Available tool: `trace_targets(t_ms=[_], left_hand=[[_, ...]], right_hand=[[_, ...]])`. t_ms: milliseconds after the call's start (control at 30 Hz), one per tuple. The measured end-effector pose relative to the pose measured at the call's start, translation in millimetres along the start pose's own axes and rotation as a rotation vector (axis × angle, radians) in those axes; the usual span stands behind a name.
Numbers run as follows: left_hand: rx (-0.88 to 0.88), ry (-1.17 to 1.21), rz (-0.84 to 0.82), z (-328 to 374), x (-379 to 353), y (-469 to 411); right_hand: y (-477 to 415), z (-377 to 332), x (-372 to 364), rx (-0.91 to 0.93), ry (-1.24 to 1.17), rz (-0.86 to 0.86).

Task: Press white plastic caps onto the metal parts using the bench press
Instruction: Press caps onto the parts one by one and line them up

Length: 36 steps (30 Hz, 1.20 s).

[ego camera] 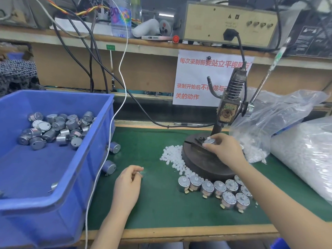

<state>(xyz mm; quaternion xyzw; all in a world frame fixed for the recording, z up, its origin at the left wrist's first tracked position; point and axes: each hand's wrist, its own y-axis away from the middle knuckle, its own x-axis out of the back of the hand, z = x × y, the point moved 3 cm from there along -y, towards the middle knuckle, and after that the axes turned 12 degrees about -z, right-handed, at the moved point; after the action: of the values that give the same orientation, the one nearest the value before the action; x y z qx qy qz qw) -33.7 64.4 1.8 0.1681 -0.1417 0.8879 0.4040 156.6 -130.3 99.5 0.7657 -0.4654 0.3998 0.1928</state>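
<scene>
Right hand over the round base of the bench press, fingers closed around a small metal part sitting on the fixture below the ram. Left hand low over the green mat of the bench, fingers curled in, thumb and forefinger pinched on something small and pale near the tips — too blurred to name with certainty, possibly a cap. Loose white caps heaped on the mat, touching the left edge of the press base and trailing toward the front. Just in front of the base, a cluster of capped parts standing upright in rough rows, each with a white tip on top. At far left, a blue bin with a pile of bare metal parts in its back half. Two more metal parts lying on the mat just beside the bin's right wall, one behind the other. White cable hanging down from the shelf and running along the bin's right edge. Press lever angled up and to the right — not held. Clear plastic bags of white caps to the right of the press. Paper sign with red writing on the back wall behind the press.
</scene>
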Motion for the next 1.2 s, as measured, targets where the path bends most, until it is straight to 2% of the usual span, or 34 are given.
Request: trace_targets(t_ms=[67, 200, 367, 533, 633, 733, 800, 867, 900, 1033, 1133, 1200], left_hand=[[-0.005, -0.007, -0.003, -0.1, 0.5, 0.7], [-0.011, -0.007, -0.007, 0.5, 0.9, 1.8], [-0.018, -0.013, -0.001, 0.7, 0.6, 1.2], [-0.012, -0.014, 0.002, -1.3, 0.6, 0.7], [-0.003, -0.005, 0.004, -2.0, 1.1, 1.5], [0.002, 0.0, 0.002, -3.3, 0.3, 0.8], [0.008, -0.007, 0.0, -4.5, 0.0, -0.4], [0.016, -0.006, -0.001, -5.7, -0.7, -0.9], [0.016, -0.006, -0.002, -5.4, -0.8, -0.9], [0.012, -0.001, -0.001, -0.9, -0.8, -0.7], [0.018, 0.0, 0.0, 0.3, 0.3, 0.6], [0.021, 0.002, -0.003, 0.8, 1.1, 1.4]], right_hand=[[-7.9, 13.8, 5.0, -0.051, 0.017, 0.065], [-19.4, 29.9, 4.6, -0.146, 0.07, 0.077], [-27.4, 40.6, -3.0, -0.157, 0.118, 0.071], [-31.1, 43.1, -8.5, -0.173, 0.165, 0.143], [-30.1, 46.6, -8.8, -0.199, 0.132, 0.099], [-28.1, 46.8, 4.5, -0.097, -0.119, 0.049], [-25.5, 42.8, 25.3, -0.007, -0.343, 0.168], [-25.6, 36.3, 50.6, 0.041, -0.43, 0.322], [-28.7, 31.5, 61.4, 0.054, -0.476, 0.347], [-51.3, 2.1, 101.0, 0.112, -0.669, 0.278], [-54.4, -14.1, 122.6, 0.109, -0.918, 0.338], [-44.1, -17.3, 121.1, 0.135, -0.943, 0.406]])
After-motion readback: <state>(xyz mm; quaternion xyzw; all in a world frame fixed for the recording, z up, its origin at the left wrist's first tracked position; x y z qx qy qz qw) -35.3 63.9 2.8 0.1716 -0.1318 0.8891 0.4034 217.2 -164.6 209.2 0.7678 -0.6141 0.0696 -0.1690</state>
